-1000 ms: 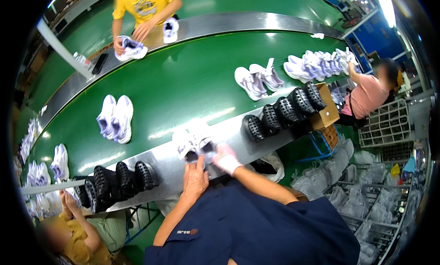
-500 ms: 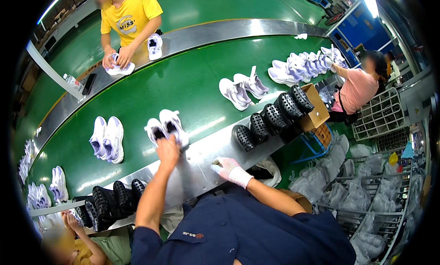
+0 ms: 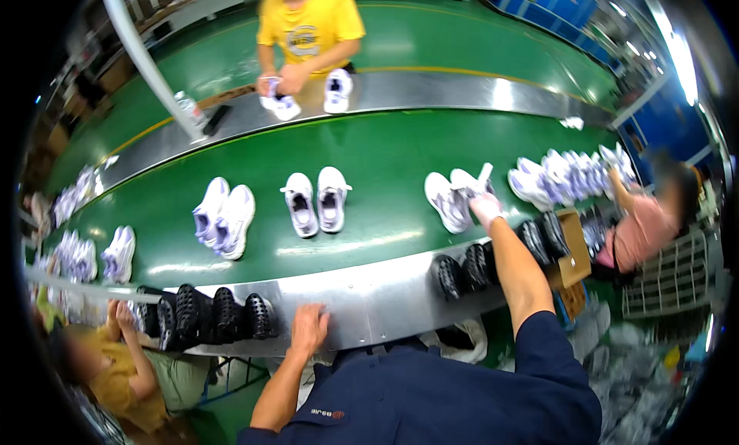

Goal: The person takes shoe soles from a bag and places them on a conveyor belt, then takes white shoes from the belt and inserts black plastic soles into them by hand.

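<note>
My right hand [image 3: 486, 208], in a pale knit glove, is stretched out over the green belt and closed on the near end of a white sneaker [image 3: 464, 180]; its fingertips are partly hidden. The other white sneaker [image 3: 446, 202] of that pair lies just left of it. My left hand [image 3: 309, 328] is bare and rests on the metal ledge [image 3: 369, 302] with nothing in it, fingers loosely apart. Beyond it, a white pair with a left shoe [image 3: 301, 205] and a right shoe [image 3: 332, 199] lies on the belt, openings up.
Black perforated shoe forms stand on the ledge at left [image 3: 228, 312] and right [image 3: 448, 277], beside a cardboard box [image 3: 571, 249]. More white-lilac sneakers [image 3: 233, 222] line the belt [image 3: 369, 148]. Co-workers in yellow [image 3: 312, 25], pink [image 3: 643, 229] and mustard [image 3: 127, 383] are around it.
My left hand has let go of the middle pair and drawn back to the ledge. My right hand has reached out to the pair on the right. The view has turned, shifting everything.
</note>
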A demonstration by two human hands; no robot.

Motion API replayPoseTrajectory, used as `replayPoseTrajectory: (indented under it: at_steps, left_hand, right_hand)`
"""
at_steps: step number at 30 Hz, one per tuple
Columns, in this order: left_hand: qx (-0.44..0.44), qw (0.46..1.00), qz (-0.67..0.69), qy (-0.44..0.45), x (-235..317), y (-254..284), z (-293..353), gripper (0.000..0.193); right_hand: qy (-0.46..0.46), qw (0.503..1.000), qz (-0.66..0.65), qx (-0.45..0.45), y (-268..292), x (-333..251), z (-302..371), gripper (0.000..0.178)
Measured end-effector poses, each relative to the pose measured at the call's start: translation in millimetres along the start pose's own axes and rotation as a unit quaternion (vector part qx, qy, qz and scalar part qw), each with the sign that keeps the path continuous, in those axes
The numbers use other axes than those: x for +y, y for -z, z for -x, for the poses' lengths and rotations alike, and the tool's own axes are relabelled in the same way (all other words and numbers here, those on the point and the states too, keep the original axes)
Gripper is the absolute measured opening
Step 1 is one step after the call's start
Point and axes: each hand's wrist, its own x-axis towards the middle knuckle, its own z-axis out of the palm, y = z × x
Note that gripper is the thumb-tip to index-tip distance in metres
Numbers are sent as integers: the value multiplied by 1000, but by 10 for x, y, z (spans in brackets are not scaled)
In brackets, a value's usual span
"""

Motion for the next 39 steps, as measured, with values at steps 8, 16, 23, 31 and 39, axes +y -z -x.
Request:
replayPoseTrajectory:
  at_steps: [8, 16, 23, 31, 39]
  left_hand:
    - [54, 954, 20, 295, -26, 256, 1606, 20]
    - [96, 943, 42, 315, 538, 84, 1790, 17]
    - [90, 979, 70, 171, 896, 160, 717, 26]
    - [66, 970, 179, 149, 901, -148, -163, 67]
    - [-34, 961, 171, 216, 340, 50, 23, 58]
  right_hand:
    - [122, 987, -86, -67, -803, 567, -518, 22]
    - [-235, 865, -436, -76, 712, -719, -551, 39]
    - [-54, 841, -537, -22, 1860, -1514, -240, 35]
    - [-44, 848, -514, -120, 2342, -2796, 1172, 34]
    - [-90, 825, -558, 12, 2126, -3022, 1941, 31]
